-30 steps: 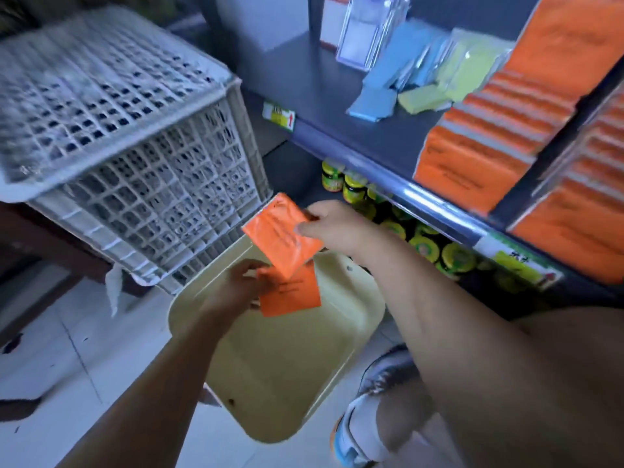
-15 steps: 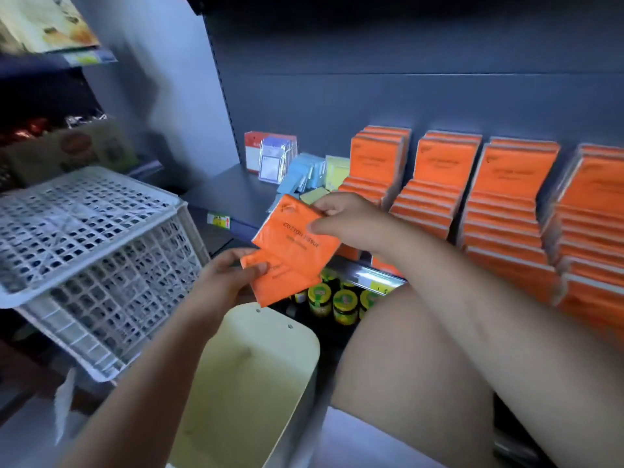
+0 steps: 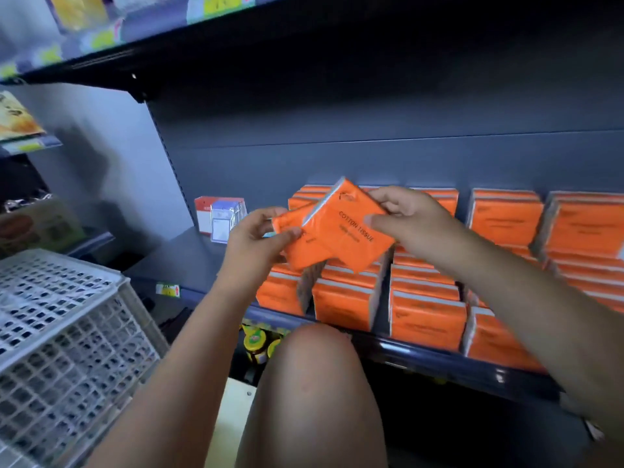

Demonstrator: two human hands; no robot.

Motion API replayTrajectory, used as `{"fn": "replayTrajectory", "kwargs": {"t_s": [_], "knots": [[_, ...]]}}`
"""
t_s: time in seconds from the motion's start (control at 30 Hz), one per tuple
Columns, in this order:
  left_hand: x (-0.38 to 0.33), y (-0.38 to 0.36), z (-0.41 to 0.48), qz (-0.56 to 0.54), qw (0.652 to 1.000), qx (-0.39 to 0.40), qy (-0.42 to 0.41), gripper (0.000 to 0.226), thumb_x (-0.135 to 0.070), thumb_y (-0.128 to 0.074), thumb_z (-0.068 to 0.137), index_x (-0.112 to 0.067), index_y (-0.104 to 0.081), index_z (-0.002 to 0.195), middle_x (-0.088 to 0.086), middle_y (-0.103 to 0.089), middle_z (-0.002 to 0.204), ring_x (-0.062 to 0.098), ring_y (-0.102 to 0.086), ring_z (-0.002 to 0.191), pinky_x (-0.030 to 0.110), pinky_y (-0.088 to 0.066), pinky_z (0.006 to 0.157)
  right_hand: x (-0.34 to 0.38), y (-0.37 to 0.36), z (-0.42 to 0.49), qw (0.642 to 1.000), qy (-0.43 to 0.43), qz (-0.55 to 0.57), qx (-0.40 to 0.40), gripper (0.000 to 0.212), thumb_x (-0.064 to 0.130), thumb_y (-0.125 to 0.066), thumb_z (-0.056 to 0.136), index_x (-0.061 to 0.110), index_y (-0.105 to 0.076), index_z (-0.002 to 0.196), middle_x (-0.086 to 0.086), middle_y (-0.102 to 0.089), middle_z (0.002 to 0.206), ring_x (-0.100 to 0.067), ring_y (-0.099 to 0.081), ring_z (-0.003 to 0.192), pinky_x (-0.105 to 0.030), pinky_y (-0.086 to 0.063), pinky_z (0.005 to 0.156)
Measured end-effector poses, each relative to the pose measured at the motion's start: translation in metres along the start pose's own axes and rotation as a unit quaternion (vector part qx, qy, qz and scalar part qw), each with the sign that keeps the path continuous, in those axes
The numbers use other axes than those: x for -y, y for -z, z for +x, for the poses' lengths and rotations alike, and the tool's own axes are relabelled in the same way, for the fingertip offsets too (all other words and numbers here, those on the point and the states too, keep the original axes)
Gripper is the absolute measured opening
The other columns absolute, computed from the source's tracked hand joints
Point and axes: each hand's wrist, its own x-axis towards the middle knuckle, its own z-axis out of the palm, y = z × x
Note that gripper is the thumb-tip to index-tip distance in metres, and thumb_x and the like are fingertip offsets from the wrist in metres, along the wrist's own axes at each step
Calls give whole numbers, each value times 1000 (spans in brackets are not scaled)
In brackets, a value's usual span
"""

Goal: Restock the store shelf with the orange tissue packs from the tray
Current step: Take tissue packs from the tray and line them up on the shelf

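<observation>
R hand (image 3: 412,224) pinches the upper orange pack (image 3: 344,231) by its right edge, thumb on the front, fingers behind. The pack is a flat, soft rectangle in glossy film w/ black print "COTTON TISSUE", tilted w/ one corner up. L hand (image 3: 256,238) grips the second orange pack (image 3: 300,251) at its left end, thumb across the front. It sits lower & partly under the first, the two overlapping. Both are held in the air in front of the shelf's left rows, not yet on it.

Shelf (image 3: 422,356) is dark blue-grey metal w/ a rounded front lip. Stocked packs (image 3: 425,319) stand on it in stepped rows, orange faces w/ pale grey edges. At left is a white plastic crate (image 3: 67,332) w/ open lattice walls. A small red-white box (image 3: 219,217) w/ a clear sleeve stands at the shelf's back left.

Of the tray (image 3: 233,420) only a cream sliver shows beside the bare knee (image 3: 314,383); rest hidden. Jars (image 3: 256,342) w/ green-yellow lids peek out below the lip, mostly blocked by the knee. Print on the second pack is too blurred to read. The rightmost rows are cut by frame edge & R forearm.
</observation>
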Motion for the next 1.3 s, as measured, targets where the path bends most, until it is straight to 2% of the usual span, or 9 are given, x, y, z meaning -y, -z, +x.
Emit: {"fn": "replayTrajectory", "kwargs": {"t_s": [0.17, 0.3, 0.4, 0.53, 0.7, 0.8, 1.0, 1.13, 1.3], "knots": [[0, -65, 33, -11, 995, -39, -90, 42, 0, -78, 85, -20, -65, 119, -2, -68, 104, 6, -67, 74, 30, -59, 70, -14, 52, -12, 996, 2, -18, -92, 24, 3, -61, 97, 15, -68, 117, 5, -76, 107, 0, -71, 93, -14, -51, 77], [23, -99, 52, -11, 994, -31, -108, 43, 2, -74, 88, -19, -65, 124, 0, -66, 110, 7, -67, 79, 24, -58, 73, -52, 83, -11, 968, 19, -99, -229, 26, 24, -64, 93, 28, -69, 118, 11, -74, 109, -6, -70, 102, -35, -55, 95], [43, -100, 75, 84, 987, 18, -136, 38, -4, -74, 87, -15, -67, 123, -2, -69, 115, 12, -69, 94, 35, -60, 85, -78, 96, -7, 949, 29, -175, -259, 32, 34, -62, 89, 27, -68, 120, 10, -73, 111, -12, -68, 105, -46, -52, 99], [66, -95, 108, 196, 963, 89, -164, 39, -12, -74, 85, -26, -67, 120, -10, -67, 122, 18, -66, 112, 50, -54, 97, -97, 100, 14, 945, 29, -201, -256, 29, 26, -64, 93, 31, -67, 121, 14, -70, 108, -7, -67, 104, -33, -52, 97], [90, -105, 134, 200, 964, 90, -151, 38, -2, -74, 86, -23, -66, 117, -12, -66, 114, -2, -61, 95, 32, -52, 95, -116, 96, 36, 944, 3, -212, -255, 31, 21, -67, 94, 30, -65, 124, 16, -67, 109, 1, -62, 101, -13, -46, 90], [102, -112, 143, 203, 963, 94, -151, 38, -1, -73, 86, -26, -64, 114, -23, -61, 102, -12, -54, 84, 20, -46, 82, -122, 96, 42, 943, -11, -207, -259, 30, 24, -68, 94, 32, -65, 123, 17, -67, 109, 1, -63, 101, -11, -45, 88], [113, -117, 153, 281, 934, 59, -211, 40, 1, -69, 82, -17, -68, 118, -5, -59, 115, 6, -55, 94, 7, -38, 86, -128, 101, 43, 937, -9, -249, -243, 29, 26, -68, 92, 29, -66, 122, 12, -69, 109, -6, -63, 103, -30, -50, 96], [115, -122, 151, 334, 908, 33, -253, 43, 5, -62, 78, -8, -69, 118, 13, -64, 114, 29, -61, 104, 24, -43, 89, -129, 104, 41, 931, 7, -293, -219, 32, 22, -68, 92, 25, -65, 124, 9, -66, 116, -11, -61, 109, -28, -46, 99], [112, -130, 145, 354, 900, 11, -254, 44, 7, -57, 75, -5, -70, 115, 19, -64, 111, 38, -62, 101, 37, -49, 89, -129, 107, 40, 897, 37, -401, -185, 34, 18, -70, 90, 16, -67, 123, -3, -64, 116, -20, -57, 110, -20, -35, 91]]}}
